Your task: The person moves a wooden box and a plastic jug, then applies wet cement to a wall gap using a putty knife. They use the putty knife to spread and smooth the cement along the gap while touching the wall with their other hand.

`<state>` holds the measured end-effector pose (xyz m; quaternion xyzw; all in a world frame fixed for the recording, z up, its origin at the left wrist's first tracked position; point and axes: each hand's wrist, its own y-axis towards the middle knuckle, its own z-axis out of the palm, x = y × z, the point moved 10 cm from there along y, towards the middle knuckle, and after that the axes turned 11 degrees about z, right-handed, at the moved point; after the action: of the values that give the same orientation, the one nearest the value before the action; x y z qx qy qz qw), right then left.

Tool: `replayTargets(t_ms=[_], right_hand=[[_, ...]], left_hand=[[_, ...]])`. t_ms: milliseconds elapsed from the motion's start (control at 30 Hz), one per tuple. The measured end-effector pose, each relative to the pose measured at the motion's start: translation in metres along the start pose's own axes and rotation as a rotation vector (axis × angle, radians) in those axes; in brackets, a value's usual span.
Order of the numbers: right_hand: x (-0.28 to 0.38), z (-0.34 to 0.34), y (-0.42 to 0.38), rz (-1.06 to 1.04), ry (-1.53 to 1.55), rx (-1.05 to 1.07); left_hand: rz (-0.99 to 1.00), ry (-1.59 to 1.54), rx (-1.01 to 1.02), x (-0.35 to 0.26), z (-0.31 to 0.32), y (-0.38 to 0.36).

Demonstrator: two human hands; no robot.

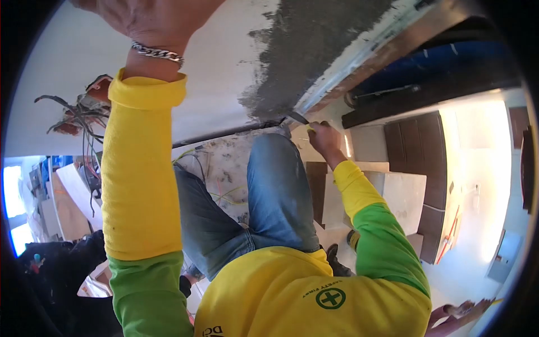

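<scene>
My right hand (327, 140) is closed around the handle of a putty knife (298, 117). The blade points up and left, at the low corner where the white wall (213, 67) meets a metal edge strip (337, 78). Dark grey mortar (297, 50) covers the wall beside that strip, rough at its left border. My left hand (151, 19) is raised against the upper left of the wall, with a chain bracelet (157, 52) at the wrist. Its fingers run out of the frame, so their pose is hidden.
Loose wires (78, 115) stick out of a broken wall opening at left. Below my knees lies a stained floor (224, 163) with thin cables. Pale boxes (401, 194) and dark cabinets (418, 151) stand at right. Another person's bare limbs (460, 314) show at lower right.
</scene>
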<state>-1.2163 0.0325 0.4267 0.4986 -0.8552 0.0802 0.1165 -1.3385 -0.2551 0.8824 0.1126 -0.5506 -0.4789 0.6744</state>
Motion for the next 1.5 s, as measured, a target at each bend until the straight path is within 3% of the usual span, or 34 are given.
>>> replayTargets(t_ms=[133, 267, 400, 500, 633, 700, 833, 900, 1000, 1133, 1300, 1367, 1433, 1500], right_hand=[[0.002, -0.055, -0.018, 0.043, -0.044, 0.053], [0.004, -0.055, 0.001, 0.089, -0.032, 0.081], [0.003, 0.066, 0.038, 0.136, -0.130, 0.108], [-0.008, 0.063, 0.016, 0.076, -0.095, 0.176], [-0.021, -0.012, -0.006, 0.047, -0.045, 0.154], [-0.018, -0.038, -0.005, 0.103, -0.008, 0.151], [-0.006, 0.040, 0.020, 0.117, -0.034, 0.171], [-0.008, 0.066, 0.024, 0.233, -0.052, 0.115], [-0.024, 0.069, 0.003, 0.190, 0.012, 0.168], [-0.017, 0.017, 0.008, 0.070, 0.071, 0.135], [-0.011, 0.084, 0.043, 0.109, 0.014, 0.154], [-0.012, 0.084, 0.040, 0.107, 0.057, 0.148], [-0.017, 0.084, 0.034, 0.104, 0.020, 0.245], [-0.013, 0.050, 0.023, 0.092, -0.002, 0.268]], left_hand=[[0.012, 0.026, -0.081, -0.002, 0.000, 0.003], [0.034, 0.030, -0.096, -0.003, 0.001, 0.002], [0.013, 0.022, -0.027, -0.005, -0.002, 0.005], [0.072, 0.001, -0.043, -0.003, -0.004, 0.002], [0.165, -0.007, -0.165, -0.003, -0.005, 0.007], [0.140, -0.024, -0.101, -0.005, -0.007, 0.010], [0.172, -0.111, -0.003, 0.001, -0.001, 0.009], [0.156, -0.100, -0.041, -0.001, 0.001, 0.008], [0.099, -0.122, -0.066, -0.002, -0.001, 0.008], [0.086, -0.118, -0.061, 0.000, 0.002, 0.009], [0.061, -0.067, 0.015, -0.006, -0.004, 0.012], [0.005, -0.078, 0.012, -0.001, 0.003, 0.014], [0.124, -0.023, -0.078, -0.004, 0.000, 0.011], [0.101, -0.034, -0.030, -0.001, 0.001, 0.007]])
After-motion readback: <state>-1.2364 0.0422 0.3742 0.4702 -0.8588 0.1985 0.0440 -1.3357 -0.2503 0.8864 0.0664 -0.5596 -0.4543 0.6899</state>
